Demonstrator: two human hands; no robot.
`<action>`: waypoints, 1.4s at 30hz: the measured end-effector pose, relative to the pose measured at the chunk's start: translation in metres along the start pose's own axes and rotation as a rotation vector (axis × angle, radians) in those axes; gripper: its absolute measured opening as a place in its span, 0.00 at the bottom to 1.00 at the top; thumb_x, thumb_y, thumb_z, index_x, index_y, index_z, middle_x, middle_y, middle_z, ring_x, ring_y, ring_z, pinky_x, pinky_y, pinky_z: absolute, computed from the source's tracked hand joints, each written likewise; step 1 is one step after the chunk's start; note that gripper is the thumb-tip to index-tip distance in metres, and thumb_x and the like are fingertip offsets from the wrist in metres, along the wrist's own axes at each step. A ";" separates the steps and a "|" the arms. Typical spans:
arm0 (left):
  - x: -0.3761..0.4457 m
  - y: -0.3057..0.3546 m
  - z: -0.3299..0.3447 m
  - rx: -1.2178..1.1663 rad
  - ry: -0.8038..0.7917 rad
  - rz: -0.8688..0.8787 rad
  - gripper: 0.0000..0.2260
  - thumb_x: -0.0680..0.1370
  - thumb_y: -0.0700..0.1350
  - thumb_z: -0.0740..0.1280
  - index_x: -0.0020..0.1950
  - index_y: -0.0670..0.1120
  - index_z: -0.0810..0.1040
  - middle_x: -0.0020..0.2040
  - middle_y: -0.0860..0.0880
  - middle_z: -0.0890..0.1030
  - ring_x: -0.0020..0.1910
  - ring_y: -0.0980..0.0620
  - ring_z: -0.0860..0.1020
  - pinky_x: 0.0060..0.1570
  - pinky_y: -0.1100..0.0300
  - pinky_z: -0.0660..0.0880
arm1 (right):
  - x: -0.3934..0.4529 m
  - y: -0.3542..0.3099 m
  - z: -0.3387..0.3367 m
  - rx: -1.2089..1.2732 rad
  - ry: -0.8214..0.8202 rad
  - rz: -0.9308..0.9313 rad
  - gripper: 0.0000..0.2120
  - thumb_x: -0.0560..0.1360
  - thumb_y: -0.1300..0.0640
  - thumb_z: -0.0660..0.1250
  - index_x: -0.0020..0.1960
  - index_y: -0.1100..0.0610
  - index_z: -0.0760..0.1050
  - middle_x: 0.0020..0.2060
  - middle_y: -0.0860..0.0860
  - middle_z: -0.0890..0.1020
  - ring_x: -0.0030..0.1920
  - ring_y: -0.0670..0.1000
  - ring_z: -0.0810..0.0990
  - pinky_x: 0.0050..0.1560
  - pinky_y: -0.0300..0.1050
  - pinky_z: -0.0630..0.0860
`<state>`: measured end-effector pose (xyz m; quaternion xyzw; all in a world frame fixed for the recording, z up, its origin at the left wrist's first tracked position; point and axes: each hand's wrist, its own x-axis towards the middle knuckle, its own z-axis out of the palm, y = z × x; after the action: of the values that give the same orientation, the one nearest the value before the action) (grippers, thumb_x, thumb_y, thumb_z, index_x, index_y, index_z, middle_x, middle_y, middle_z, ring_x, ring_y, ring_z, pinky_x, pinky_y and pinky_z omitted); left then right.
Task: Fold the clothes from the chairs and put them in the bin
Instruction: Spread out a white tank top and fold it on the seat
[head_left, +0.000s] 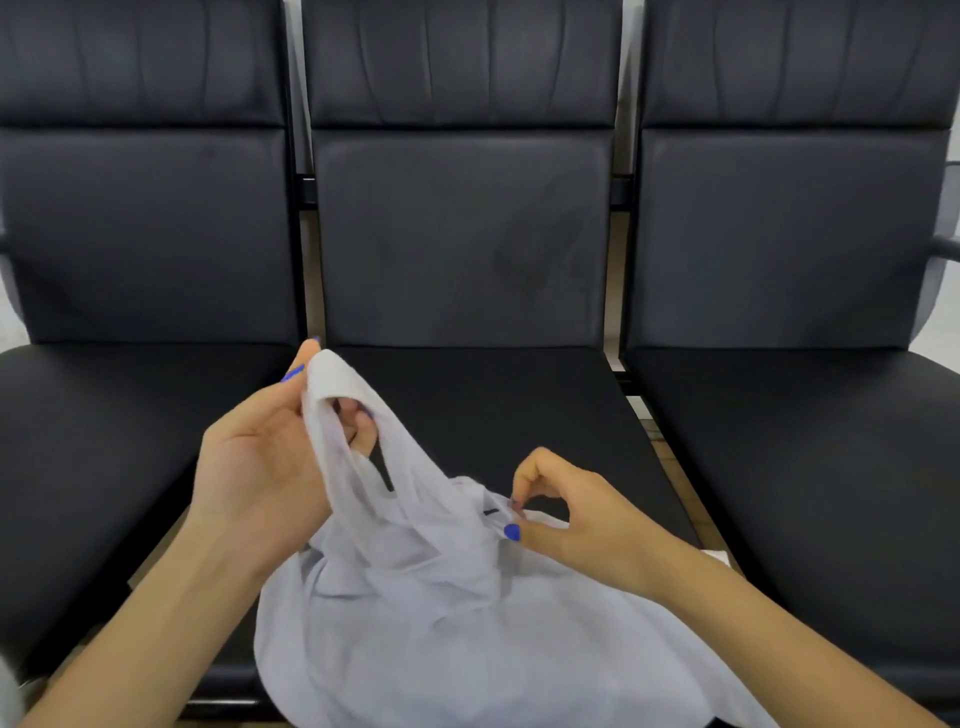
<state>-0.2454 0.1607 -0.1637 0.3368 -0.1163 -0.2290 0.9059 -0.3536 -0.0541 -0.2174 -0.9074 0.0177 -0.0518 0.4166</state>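
Two bare hands are working a pale lilac-grey garment (447, 613) over the front edge of the middle chair (462, 249) in a row of three black padded seats, seen from the head camera looking forward and down. The left hand (265, 457), palm turned up, is lifting one part of the thin fabric above the seat's front left corner, its fingers (358, 426) curling up through an opening in the cloth while the thumb is pressing the top fold from the outside, so the hand is gripping the garment. The right hand (571, 509) is hovering low near the front of the same seat, its thumb, tipped with a blue-painted nail, and forefinger pinching an edge of the fabric beside a small dark mark, the remaining fingers curling loosely above. Most of the garment is hanging bunched between the two forearms, spilling past the seat's front edge toward the bottom of the view. The left chair (140, 234) and the right chair (789, 234) are standing just beside the middle one, their backrests upright. A strip of tan floor (675, 467) is showing in the gap between the middle and right seats.
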 end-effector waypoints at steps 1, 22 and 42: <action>0.001 -0.001 0.000 -0.078 -0.009 -0.007 0.07 0.72 0.43 0.66 0.42 0.52 0.83 0.38 0.55 0.79 0.38 0.57 0.79 0.43 0.62 0.78 | 0.000 0.001 0.003 -0.010 -0.020 -0.006 0.08 0.74 0.54 0.70 0.49 0.46 0.72 0.50 0.39 0.77 0.53 0.39 0.75 0.58 0.40 0.74; -0.003 0.013 -0.014 -0.023 0.100 0.051 0.06 0.67 0.41 0.61 0.35 0.50 0.74 0.31 0.55 0.67 0.30 0.56 0.67 0.45 0.62 0.74 | 0.015 0.013 -0.032 0.049 0.559 0.116 0.12 0.73 0.67 0.66 0.36 0.55 0.67 0.29 0.50 0.71 0.29 0.46 0.67 0.31 0.34 0.66; -0.006 -0.003 -0.010 0.404 -0.190 -0.055 0.12 0.51 0.45 0.72 0.27 0.45 0.70 0.23 0.48 0.64 0.25 0.52 0.62 0.31 0.60 0.71 | 0.014 0.022 -0.016 0.351 0.331 0.425 0.09 0.77 0.65 0.63 0.42 0.55 0.79 0.41 0.51 0.80 0.41 0.49 0.77 0.41 0.41 0.74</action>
<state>-0.2478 0.1671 -0.1730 0.4914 -0.2353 -0.2563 0.7984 -0.3417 -0.0820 -0.2229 -0.7770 0.2650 -0.1127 0.5597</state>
